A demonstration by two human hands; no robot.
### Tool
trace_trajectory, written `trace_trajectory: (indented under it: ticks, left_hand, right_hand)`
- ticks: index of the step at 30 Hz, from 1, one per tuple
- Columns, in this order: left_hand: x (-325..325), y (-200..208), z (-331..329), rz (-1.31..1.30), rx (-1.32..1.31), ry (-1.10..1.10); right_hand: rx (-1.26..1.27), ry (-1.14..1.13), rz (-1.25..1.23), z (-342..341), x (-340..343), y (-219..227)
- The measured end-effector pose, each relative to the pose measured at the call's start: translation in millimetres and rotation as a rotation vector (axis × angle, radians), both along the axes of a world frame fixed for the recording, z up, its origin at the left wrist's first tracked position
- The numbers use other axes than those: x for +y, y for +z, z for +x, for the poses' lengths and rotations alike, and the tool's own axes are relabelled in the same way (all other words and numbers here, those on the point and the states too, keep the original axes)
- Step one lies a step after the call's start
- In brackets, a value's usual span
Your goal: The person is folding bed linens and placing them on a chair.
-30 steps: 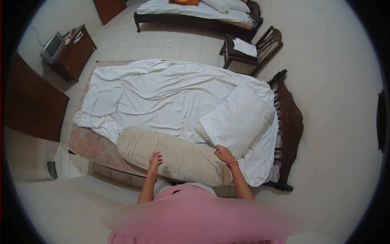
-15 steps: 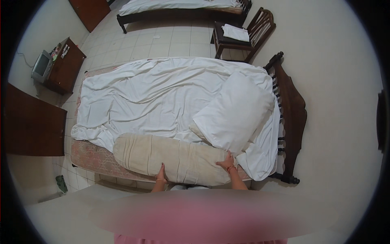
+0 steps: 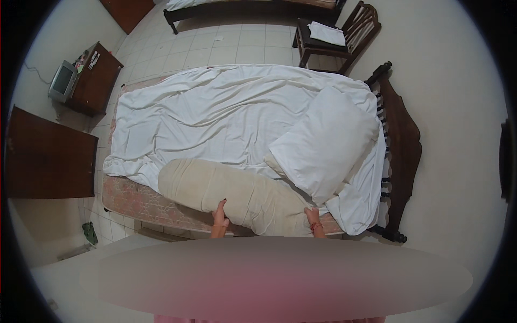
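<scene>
A long, padded beige cushion (image 3: 215, 185) lies along the near side of the bed, partly on the white sheet. My left hand (image 3: 219, 216) grips its near edge around the middle, thumb on top and the other fingers mostly hidden. At the right end, my right hand (image 3: 312, 216) is closed on the cushion's edge, a reddish bracelet at the wrist. The cushion's nearest part is cut off by a blurred patch. Beyond my right hand, a white pillow (image 3: 326, 142) rests at a slant on the rumpled white sheet (image 3: 199, 124).
Under the sheet is a pink patterned mattress (image 3: 134, 199). A dark wooden headboard (image 3: 401, 140) rises at the right. Across the tiled floor stand a chair (image 3: 323, 46) with folded white cloth and another bed (image 3: 253, 9). A small television (image 3: 63, 81) sits by a brown cabinet (image 3: 97, 81).
The cushion's right end has come nearer to me, so it lies more at a slant. My right hand has gone from resting spread on it to gripping its edge. The view has shifted slightly.
</scene>
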State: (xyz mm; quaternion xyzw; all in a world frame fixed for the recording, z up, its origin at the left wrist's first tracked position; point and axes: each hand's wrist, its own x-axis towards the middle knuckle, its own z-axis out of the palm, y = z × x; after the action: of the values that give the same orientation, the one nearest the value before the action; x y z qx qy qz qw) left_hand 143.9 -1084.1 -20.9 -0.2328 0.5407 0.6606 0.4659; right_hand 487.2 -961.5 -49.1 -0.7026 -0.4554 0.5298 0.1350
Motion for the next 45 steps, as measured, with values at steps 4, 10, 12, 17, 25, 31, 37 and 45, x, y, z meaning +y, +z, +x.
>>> trace_trajectory:
  ticks: [4, 10, 12, 17, 25, 31, 37, 45]
  left_hand:
    - [16, 50, -31, 0.190, 0.279, -0.123]
    - [77, 92, -114, 0.196, 0.537, -0.225]
    - [106, 94, -145, 0.180, 0.858, -0.180]
    - [78, 17, -235, -0.366, 1.386, -0.265]
    - [41, -62, -107, -0.466, 1.568, -0.653]
    - [90, -37, -46, -0.230, 1.057, -0.671]
    - [182, -30, 76, 0.249, 0.793, -0.988]
    - [219, -33, 176, 0.206, -0.342, -0.853]
  right_hand:
    - [0.212, -0.243, -0.036, -16, -19, -3]
    - [0.483, -0.483, -0.387, -101, -22, 48]
    - [0.631, -0.420, -0.455, -140, -31, 48]
    - [0.590, 0.250, -0.344, -263, -60, 50]
    - [0.242, 0.573, -0.208, -255, 10, -12]
    - [0.487, 0.109, -0.254, -186, 38, 12]
    - [0.716, -0.429, -0.222, -114, 45, 28]
    - [0.706, -0.625, -0.245, -44, 25, 24]
